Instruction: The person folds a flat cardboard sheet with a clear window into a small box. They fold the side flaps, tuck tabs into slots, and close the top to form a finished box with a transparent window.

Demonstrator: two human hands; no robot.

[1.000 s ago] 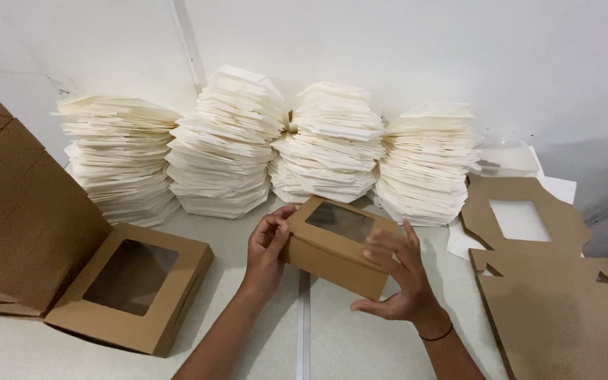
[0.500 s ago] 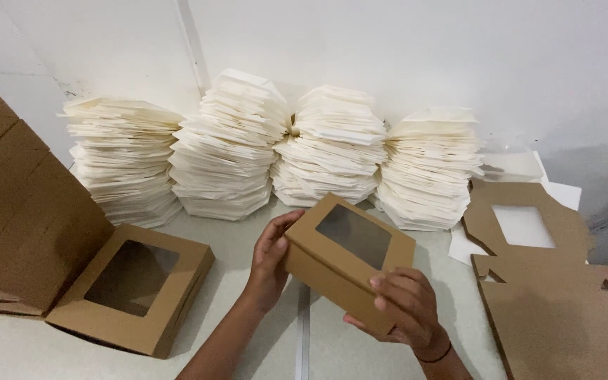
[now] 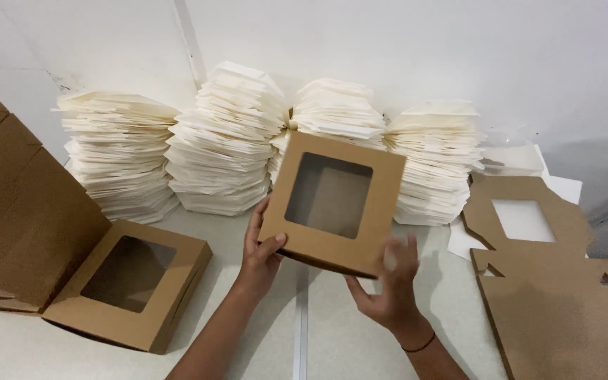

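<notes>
I hold a brown cardboard box (image 3: 332,239) with a square clear window in its lid, tilted up so the lid faces me. My left hand (image 3: 260,248) grips its lower left edge, thumb on the lid. My right hand (image 3: 387,281) is under the lower right corner, fingers blurred and spread against the box's bottom edge. The box is above the pale table (image 3: 332,331), in front of the white stacks.
Several tall stacks of flat white paper pieces (image 3: 226,141) line the wall. A finished window box (image 3: 131,281) lies at the left against a pile of brown boxes (image 3: 8,211). Flat unfolded brown cutouts (image 3: 550,281) lie at the right.
The box has been tipped up from lying nearly flat to lid-toward-me and raised. My right hand slid from its right side down to the lower edge.
</notes>
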